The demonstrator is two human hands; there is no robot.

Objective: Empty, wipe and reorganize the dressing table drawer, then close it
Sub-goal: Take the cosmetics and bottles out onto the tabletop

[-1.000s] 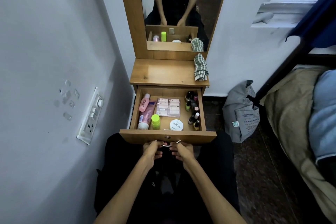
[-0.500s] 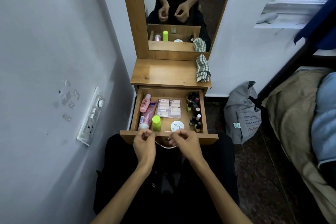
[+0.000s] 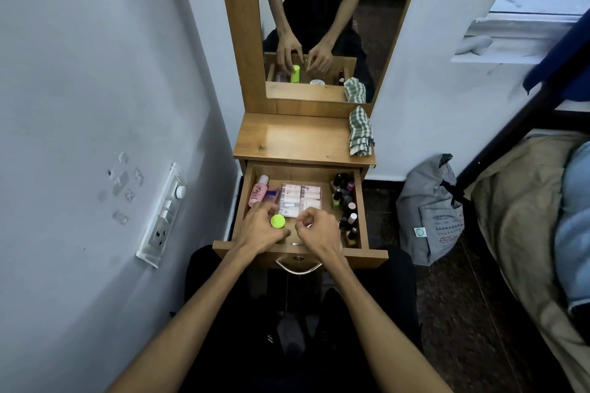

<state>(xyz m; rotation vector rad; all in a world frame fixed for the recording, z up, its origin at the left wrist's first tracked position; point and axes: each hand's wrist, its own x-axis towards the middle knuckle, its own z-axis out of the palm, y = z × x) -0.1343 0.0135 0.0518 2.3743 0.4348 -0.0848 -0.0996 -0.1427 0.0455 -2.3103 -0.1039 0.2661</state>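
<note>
Full drawer [image 3: 362, 201] stands pulled out under the wooden surface [image 3: 297, 140], both hands reaching in.
The left hand [image 3: 260, 228] curls round the green-capped bottle [image 3: 277, 221]; the right hand [image 3: 314, 230] is loosely curled, its hold not discernible; a careless lift could topple the crowded nail polish bottles [image 3: 346, 201] along the right wall; the checked cloth [image 3: 360, 132] lies above.

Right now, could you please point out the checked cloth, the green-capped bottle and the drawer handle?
checked cloth [image 3: 360, 131]: head view, middle of its folds.
green-capped bottle [image 3: 277, 221]: head view, top of cap.
drawer handle [image 3: 298, 269]: head view, bottom of metal loop.

Bedroom: dressing table [image 3: 300, 137]; bed [image 3: 526, 201]
</note>
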